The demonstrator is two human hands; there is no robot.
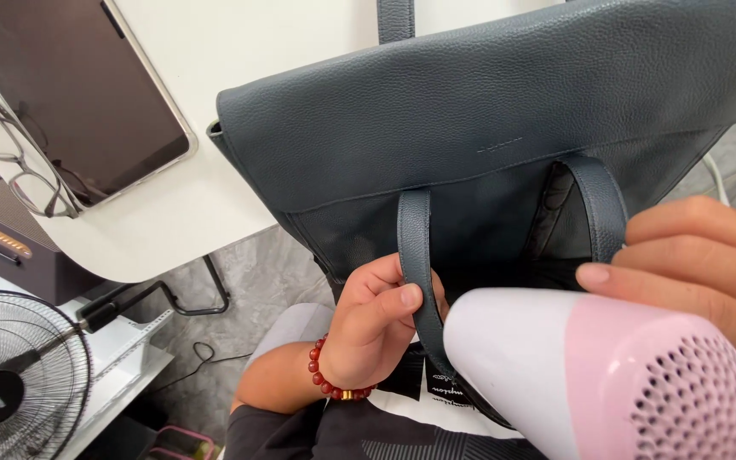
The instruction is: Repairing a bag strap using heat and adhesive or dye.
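Fingers of the left hand (pixel 374 328) pinch the soft navy pebbled-leather bag's (pixel 487 128) limp strap (pixel 414 255); the right hand (pixel 709 277) clasps a light, rigid pink-and-white plastic hairdryer (pixel 598 375).

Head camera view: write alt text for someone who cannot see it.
A person's left hand, wearing a red bead bracelet, grips a strap of a dark navy pebbled-leather bag at the edge of a white table, while the right hand holds a pink and white hair dryer before the bag's opening. A dark tablet and grey-framed glasses lie on the table.
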